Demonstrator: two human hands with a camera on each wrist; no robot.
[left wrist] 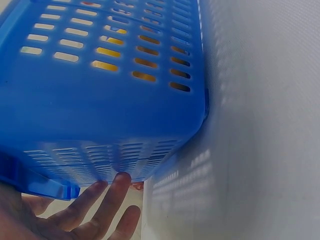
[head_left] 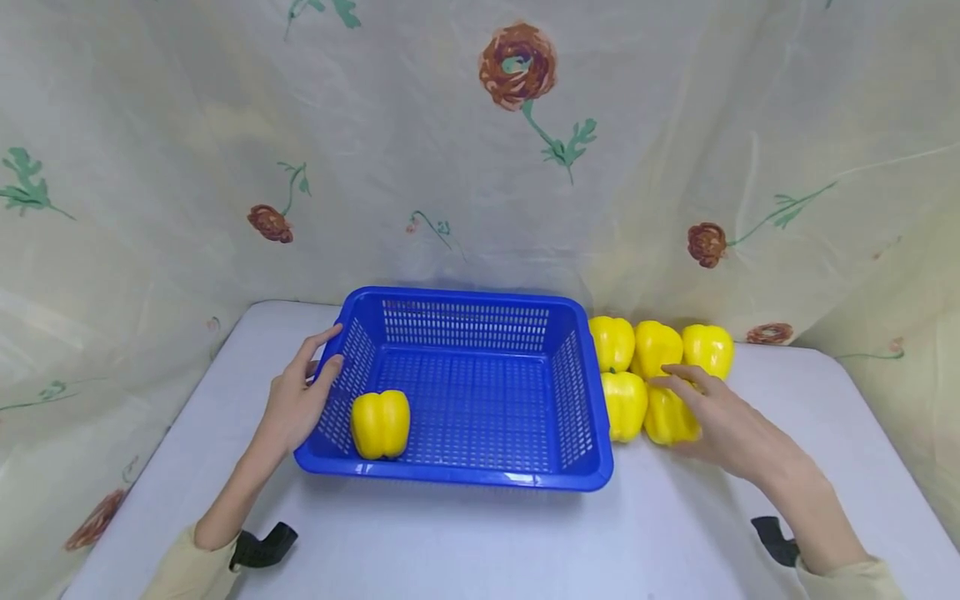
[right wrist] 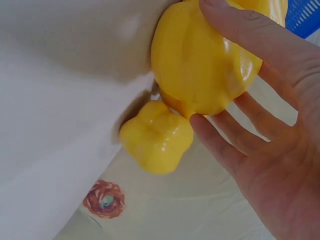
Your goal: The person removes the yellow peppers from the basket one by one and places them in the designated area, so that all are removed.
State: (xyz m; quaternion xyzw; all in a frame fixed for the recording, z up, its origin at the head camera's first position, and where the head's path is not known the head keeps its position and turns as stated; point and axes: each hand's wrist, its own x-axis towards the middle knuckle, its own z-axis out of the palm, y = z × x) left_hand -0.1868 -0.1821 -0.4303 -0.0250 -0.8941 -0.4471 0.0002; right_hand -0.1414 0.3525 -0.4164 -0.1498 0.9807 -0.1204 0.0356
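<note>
A blue plastic basket with slotted walls stands on the white table, with one yellow bell pepper in its near left corner. My left hand holds the basket's left rim, thumb over the edge; in the left wrist view its fingers reach along the outer wall. To the right of the basket several yellow bell peppers sit close together in two rows. My right hand grips the near right pepper, thumb on one side and fingers on the other. Part of that pepper is hidden by the hand.
A floral cloth hangs behind the table and along its sides. The white table top extends in front of the basket. Behind the gripped pepper, another pepper sits close in the right wrist view.
</note>
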